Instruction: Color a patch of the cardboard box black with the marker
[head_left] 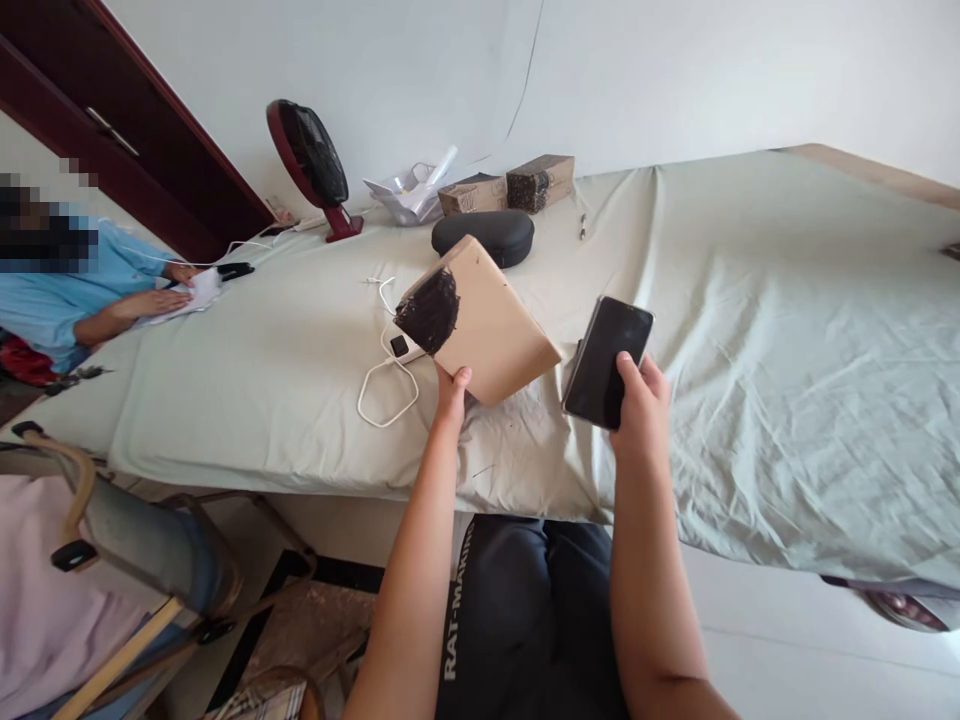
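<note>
Over wrinkled sheet (pixel 750 350), left hand (pixel 452 395) holds tan box (pixel 491 330); right hand (pixel 637 405), glossy phone (pixel 604 360).

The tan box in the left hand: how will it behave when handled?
Probably stiff: the tan box keeps flat faces and straight edges while the left hand grips only one corner. Likely light, for the same reason. The dark material at its end may shed: dark crumbs lie on the sheet below.
</note>
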